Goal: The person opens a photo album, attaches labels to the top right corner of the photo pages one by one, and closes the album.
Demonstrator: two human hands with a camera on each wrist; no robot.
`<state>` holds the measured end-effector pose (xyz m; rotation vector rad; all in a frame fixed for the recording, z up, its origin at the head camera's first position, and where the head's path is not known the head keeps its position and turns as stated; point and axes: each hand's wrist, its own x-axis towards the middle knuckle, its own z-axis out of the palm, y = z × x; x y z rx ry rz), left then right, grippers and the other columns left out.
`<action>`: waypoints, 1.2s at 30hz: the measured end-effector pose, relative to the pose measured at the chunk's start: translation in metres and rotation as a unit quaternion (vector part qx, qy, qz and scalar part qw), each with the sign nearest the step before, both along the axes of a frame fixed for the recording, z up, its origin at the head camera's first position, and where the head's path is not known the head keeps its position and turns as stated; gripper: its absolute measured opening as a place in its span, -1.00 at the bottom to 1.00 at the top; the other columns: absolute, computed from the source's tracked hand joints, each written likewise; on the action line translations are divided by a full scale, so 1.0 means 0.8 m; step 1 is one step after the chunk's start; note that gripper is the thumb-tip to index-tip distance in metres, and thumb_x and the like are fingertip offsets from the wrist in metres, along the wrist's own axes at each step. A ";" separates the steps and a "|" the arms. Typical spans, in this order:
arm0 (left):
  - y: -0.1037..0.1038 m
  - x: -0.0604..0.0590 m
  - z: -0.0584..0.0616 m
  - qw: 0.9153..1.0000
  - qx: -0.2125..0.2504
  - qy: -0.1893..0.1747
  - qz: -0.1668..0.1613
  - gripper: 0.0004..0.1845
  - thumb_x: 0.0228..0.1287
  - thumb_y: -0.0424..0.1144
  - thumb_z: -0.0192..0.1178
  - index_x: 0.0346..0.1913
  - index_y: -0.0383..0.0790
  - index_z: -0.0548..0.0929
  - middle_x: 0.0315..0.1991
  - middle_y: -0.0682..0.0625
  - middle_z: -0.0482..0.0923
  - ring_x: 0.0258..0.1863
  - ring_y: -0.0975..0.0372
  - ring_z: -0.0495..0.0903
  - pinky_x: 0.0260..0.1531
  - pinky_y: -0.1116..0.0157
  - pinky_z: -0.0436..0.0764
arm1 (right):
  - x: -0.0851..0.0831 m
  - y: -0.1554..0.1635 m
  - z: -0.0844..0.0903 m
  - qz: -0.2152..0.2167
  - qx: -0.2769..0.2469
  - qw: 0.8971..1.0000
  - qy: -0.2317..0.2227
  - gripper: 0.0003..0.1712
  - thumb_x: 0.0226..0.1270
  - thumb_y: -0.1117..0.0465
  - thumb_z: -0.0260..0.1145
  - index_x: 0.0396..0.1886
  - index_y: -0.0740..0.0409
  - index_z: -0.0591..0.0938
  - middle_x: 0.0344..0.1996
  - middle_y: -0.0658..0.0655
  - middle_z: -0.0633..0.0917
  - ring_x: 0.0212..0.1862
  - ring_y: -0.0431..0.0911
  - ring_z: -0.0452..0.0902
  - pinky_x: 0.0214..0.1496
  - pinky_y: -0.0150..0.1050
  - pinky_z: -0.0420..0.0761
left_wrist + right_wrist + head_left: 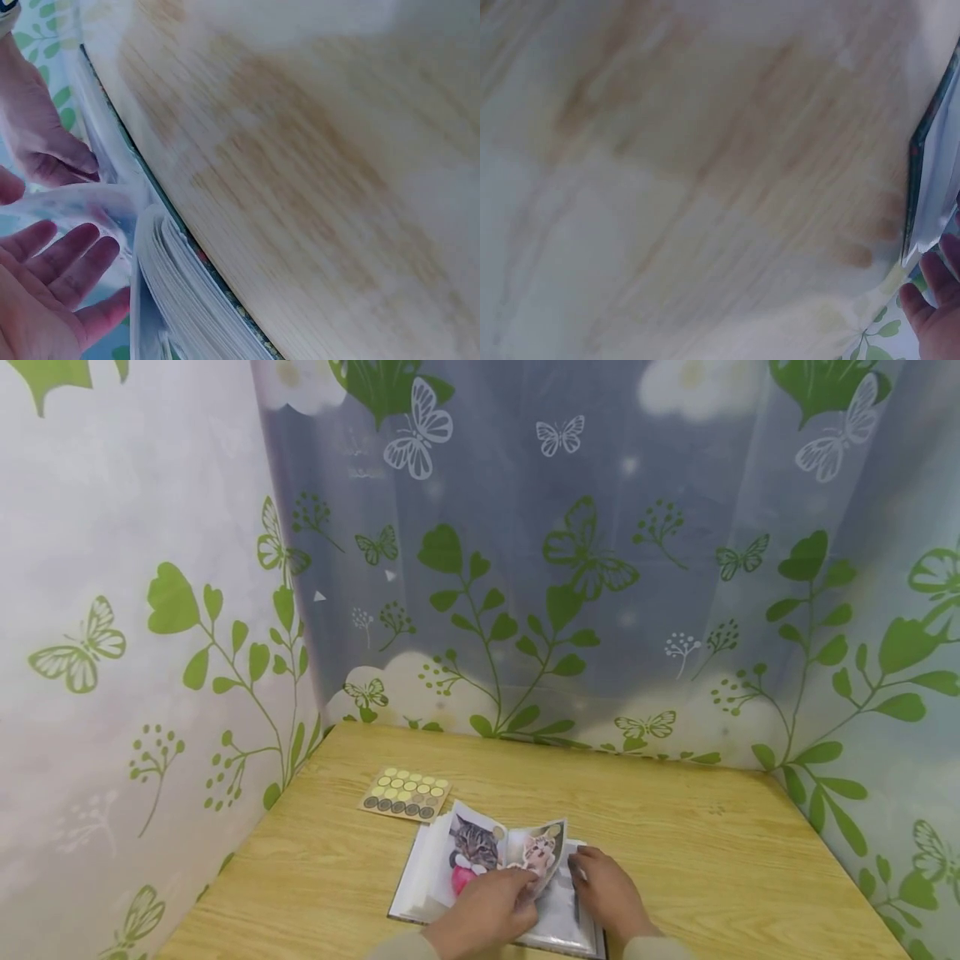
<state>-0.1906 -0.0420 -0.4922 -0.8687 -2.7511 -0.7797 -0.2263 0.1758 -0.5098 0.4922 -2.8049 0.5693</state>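
A sticker sheet (406, 793) of round dots is lying flat on the far left part of the wooden table (675, 827), well apart from both hands and beyond the album's far left corner.

Nearer the person, a photo album (427, 877) is lying open on the table near its front edge. Its spine is running away from the person and leaning a little to the left. A thick stack of pages is resting on the left side, and a few leaves with cat pictures (476, 845) are standing up in the middle.

The left hand (483, 917) is lying over the middle of the album, its fingers reaching toward the raised clear leaf (82, 202). In the left wrist view those fingers (71, 259) are showing nearly straight and spread just under the leaf, so the hand is looking released rather than clenched; whether a fingertip is pinching the leaf's edge cannot be told.

The right hand (609, 893) is resting on the right-hand page, just beside the standing leaves, its fingers gently bent and pressing down without grasping anything. The raised leaf is standing between the two hands, slightly nearer the left one.

Around the table, curtains (525, 568) printed with green leaves and butterflies are hanging close on three sides.
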 end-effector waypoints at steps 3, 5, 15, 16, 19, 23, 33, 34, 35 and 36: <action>-0.002 0.003 0.001 1.000 0.025 -0.012 0.010 -0.61 0.14 -0.18 0.16 0.04 -0.15 0.68 -0.24 0.18 0.64 -0.29 0.36 0.58 -0.22 0.35 0.61 | 0.000 -0.004 -0.001 0.004 0.009 1.000 -0.009 -0.72 0.26 0.30 0.32 -0.08 0.37 0.68 -0.02 0.36 0.65 0.05 0.27 0.59 0.14 0.15 0.53; -0.004 0.006 0.002 0.999 0.036 -0.023 0.018 -0.56 0.24 -0.16 0.14 0.17 -0.17 0.64 -0.06 0.09 0.68 -0.09 0.27 0.64 -0.05 0.27 0.62 | -0.001 -0.006 -0.003 0.001 0.014 1.000 -0.024 -0.66 0.27 0.23 0.35 -0.04 0.38 0.67 0.01 0.38 0.64 0.09 0.27 0.57 0.17 0.16 0.51; -0.029 0.013 0.013 0.984 0.159 -0.063 0.041 -0.61 0.34 -0.18 0.18 0.10 -0.36 0.64 -0.24 0.03 0.68 -0.32 0.39 0.59 -0.28 0.36 0.64 | 0.002 -0.006 -0.008 0.006 0.061 0.998 -0.024 -0.55 0.32 0.06 0.35 0.06 0.28 0.65 0.08 0.36 0.62 0.16 0.23 0.54 0.19 0.15 0.49; -0.032 0.012 0.014 0.982 0.176 -0.062 0.043 -0.62 0.30 -0.23 0.20 0.09 -0.37 0.64 -0.26 0.03 0.67 -0.36 0.40 0.58 -0.33 0.39 0.63 | 0.002 -0.006 -0.008 0.007 0.064 0.998 -0.024 -0.54 0.32 0.06 0.34 0.07 0.29 0.65 0.08 0.36 0.62 0.16 0.23 0.54 0.19 0.15 0.49; -0.043 0.012 0.018 0.973 0.214 -0.069 0.060 -0.61 0.20 -0.33 0.23 0.09 -0.39 0.64 -0.32 0.05 0.65 -0.41 0.41 0.54 -0.42 0.42 0.59 | 0.003 -0.003 -0.008 0.007 0.062 0.998 -0.020 -0.54 0.32 0.07 0.34 0.07 0.30 0.64 0.09 0.38 0.61 0.16 0.25 0.53 0.19 0.15 0.49; -0.059 0.009 0.018 0.959 0.253 -0.103 0.080 -0.54 0.11 -0.39 0.23 0.13 -0.42 0.60 -0.41 0.07 0.61 -0.49 0.41 0.50 -0.54 0.43 0.55 | 0.003 0.002 -0.009 -0.005 0.053 0.998 -0.021 -0.55 0.32 0.11 0.35 0.09 0.30 0.64 0.11 0.40 0.60 0.16 0.27 0.52 0.21 0.15 0.48; -0.096 0.002 0.004 0.930 0.291 -0.181 0.134 -0.49 0.11 -0.44 0.25 0.16 -0.58 0.51 -0.55 0.04 0.52 -0.65 0.28 0.54 -0.67 0.40 0.54 | 0.002 0.006 -0.009 -0.022 0.047 0.997 -0.051 -0.53 0.35 0.09 0.32 0.13 0.31 0.62 0.16 0.41 0.56 0.23 0.28 0.46 0.27 0.16 0.42; -0.098 0.002 0.003 0.929 0.289 -0.186 0.136 -0.49 0.11 -0.44 0.26 0.15 -0.59 0.51 -0.56 0.04 0.51 -0.66 0.27 0.54 -0.67 0.40 0.53 | 0.003 0.006 -0.008 -0.023 0.047 0.997 -0.054 -0.53 0.35 0.09 0.32 0.13 0.31 0.62 0.16 0.41 0.55 0.24 0.28 0.45 0.27 0.16 0.42; -0.101 0.002 0.002 0.929 0.287 -0.188 0.137 -0.49 0.10 -0.44 0.26 0.15 -0.60 0.51 -0.57 0.04 0.50 -0.66 0.27 0.54 -0.67 0.40 0.53 | 0.003 0.006 -0.008 -0.025 0.046 0.997 -0.057 -0.53 0.36 0.09 0.31 0.13 0.31 0.62 0.17 0.41 0.55 0.24 0.28 0.44 0.28 0.17 0.41; -0.103 0.003 0.002 0.930 0.282 -0.189 0.139 -0.49 0.10 -0.44 0.26 0.14 -0.61 0.51 -0.58 0.04 0.49 -0.67 0.27 0.53 -0.68 0.40 0.52 | 0.003 0.006 -0.007 -0.027 0.046 0.997 -0.060 -0.53 0.36 0.09 0.31 0.13 0.31 0.62 0.17 0.41 0.55 0.25 0.28 0.44 0.28 0.17 0.41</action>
